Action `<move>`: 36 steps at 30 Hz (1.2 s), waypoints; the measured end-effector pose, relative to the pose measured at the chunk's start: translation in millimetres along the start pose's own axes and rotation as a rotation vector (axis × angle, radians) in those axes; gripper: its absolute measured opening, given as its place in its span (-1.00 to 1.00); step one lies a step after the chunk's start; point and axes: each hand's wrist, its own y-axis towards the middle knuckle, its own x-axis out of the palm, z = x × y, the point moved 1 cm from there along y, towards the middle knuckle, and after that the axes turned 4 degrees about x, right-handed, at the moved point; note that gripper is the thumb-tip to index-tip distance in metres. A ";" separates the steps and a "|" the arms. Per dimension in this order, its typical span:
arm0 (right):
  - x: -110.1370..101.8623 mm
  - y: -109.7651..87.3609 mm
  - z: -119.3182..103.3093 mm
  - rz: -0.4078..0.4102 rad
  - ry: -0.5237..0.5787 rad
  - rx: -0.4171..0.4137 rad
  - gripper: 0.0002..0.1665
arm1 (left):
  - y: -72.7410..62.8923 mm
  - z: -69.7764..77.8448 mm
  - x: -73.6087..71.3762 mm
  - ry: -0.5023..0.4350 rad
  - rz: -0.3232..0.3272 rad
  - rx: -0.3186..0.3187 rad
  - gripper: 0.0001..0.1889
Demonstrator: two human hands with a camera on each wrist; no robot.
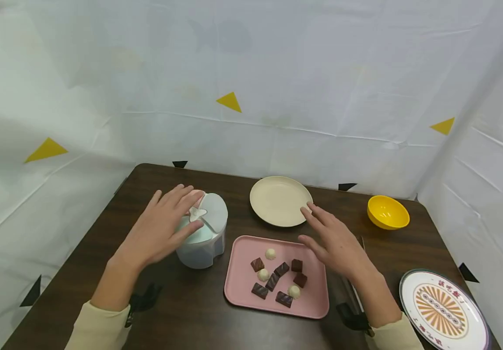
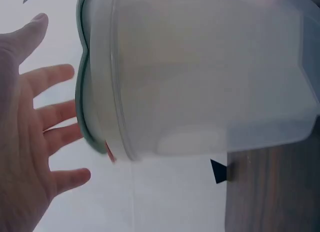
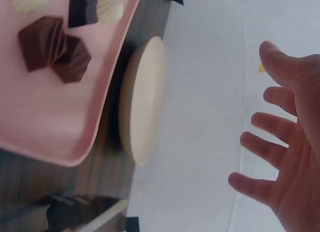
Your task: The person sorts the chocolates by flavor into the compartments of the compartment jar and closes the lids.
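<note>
My left hand (image 1: 159,231), fingers spread and straight, hovers over a translucent lidded container (image 1: 196,253). The lid has pastel pink, white and green sections and a white knob (image 1: 196,213). In the left wrist view the fingers are beside the lid's green rim (image 2: 80,87); whether they touch it I cannot tell. My right hand (image 1: 339,243) hangs above the right edge of a pink tray (image 1: 240,277), fingers apart and holding nothing. Several dark chocolates (image 1: 284,299) and white swirled pieces (image 1: 294,291) lie on the tray.
Behind the tray is a round cream plate (image 1: 278,200). A yellow bowl (image 1: 388,213) stands at the back right, and a patterned plate (image 1: 441,304) lies at the front right. A long thin utensil (image 1: 355,295) is partly hidden under my right forearm. White sheets (image 1: 278,58) surround the table.
</note>
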 end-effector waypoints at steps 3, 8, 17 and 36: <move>1.8 4.2 -8.6 0.028 0.006 -0.042 -0.17 | -9.6 -4.3 -1.9 -0.014 0.044 0.021 -0.31; 12.5 12.3 -30.4 0.066 0.008 -0.142 -0.27 | -29.2 -11.0 -3.7 -0.042 0.124 0.043 -0.35; 38.7 29.2 -84.1 0.125 0.084 -0.392 -0.37 | -53.1 -15.6 6.1 -0.112 0.163 0.055 -0.34; 67.9 51.6 -129.1 0.144 -0.039 -0.536 -0.34 | -59.9 -8.2 18.1 -0.096 0.225 0.051 -0.41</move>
